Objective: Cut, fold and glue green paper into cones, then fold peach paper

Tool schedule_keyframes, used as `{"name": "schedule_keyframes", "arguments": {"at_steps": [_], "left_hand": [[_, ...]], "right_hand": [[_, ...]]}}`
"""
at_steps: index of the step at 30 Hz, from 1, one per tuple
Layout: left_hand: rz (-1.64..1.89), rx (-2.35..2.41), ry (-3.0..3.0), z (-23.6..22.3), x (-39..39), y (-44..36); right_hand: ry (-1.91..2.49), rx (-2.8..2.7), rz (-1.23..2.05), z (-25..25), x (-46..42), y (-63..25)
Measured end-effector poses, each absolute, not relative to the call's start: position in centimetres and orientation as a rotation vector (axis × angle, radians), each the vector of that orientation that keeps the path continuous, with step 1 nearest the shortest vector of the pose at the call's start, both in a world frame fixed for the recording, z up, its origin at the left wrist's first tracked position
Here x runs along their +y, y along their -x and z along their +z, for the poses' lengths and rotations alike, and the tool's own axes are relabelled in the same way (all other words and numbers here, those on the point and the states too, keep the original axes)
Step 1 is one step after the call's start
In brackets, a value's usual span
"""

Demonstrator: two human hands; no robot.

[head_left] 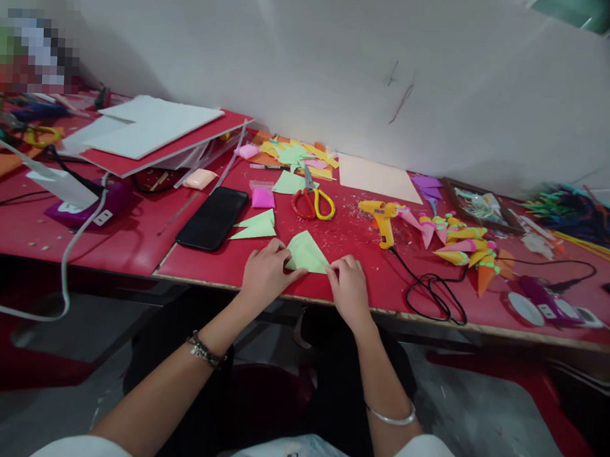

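Left hand: we see the left hand (266,274) pinching the left side of the sheet, its thumb stretched toward the lower edge.
Right hand: we find the right hand (350,290) grasping the right corner between thumb and fingertips.
Green paper: the light green paper (308,254) lies between both hands, near the front edge of the red table (393,278), its peak directed away from the person. We cannot tell how many layers it has.
Cut green pieces: we note the pointed green pieces (258,227) beside the black phone (212,218). Were a sleeve or wrist to brush them, we judge that they could slide or crease.
Scissors: the scissors (308,178), with one red and one yellow handle, lie beyond the paper, blades directed away. A careless reach over them could, in our judgement, nick a finger.
Glue gun: the yellow glue gun (384,224) lies to the right of the scissors, its black cord (423,282) looped near the table edge. A forearm catching the cord could drag the gun into the paper cones (474,251); if its nozzle is hot, it could burn skin.
Paper edges: we judge that uneven pulling by the two hands could skew a fold or tear the thin sheet.
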State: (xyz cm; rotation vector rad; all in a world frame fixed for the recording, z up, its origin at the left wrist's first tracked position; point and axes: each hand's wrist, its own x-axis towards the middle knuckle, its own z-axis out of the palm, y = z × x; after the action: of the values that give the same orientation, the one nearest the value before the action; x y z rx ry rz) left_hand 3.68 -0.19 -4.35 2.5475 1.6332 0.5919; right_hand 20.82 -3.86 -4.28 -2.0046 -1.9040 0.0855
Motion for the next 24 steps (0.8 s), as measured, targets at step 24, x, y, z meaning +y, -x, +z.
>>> {"name": "schedule_keyframes", "arguments": {"at_steps": [24], "left_hand": [[0.486,1.477,-2.486,-4.1,1.1,-1.7]], "right_hand": [[2.208,-1.770,-0.099,-4.0,-3.1,-18.5]]}}
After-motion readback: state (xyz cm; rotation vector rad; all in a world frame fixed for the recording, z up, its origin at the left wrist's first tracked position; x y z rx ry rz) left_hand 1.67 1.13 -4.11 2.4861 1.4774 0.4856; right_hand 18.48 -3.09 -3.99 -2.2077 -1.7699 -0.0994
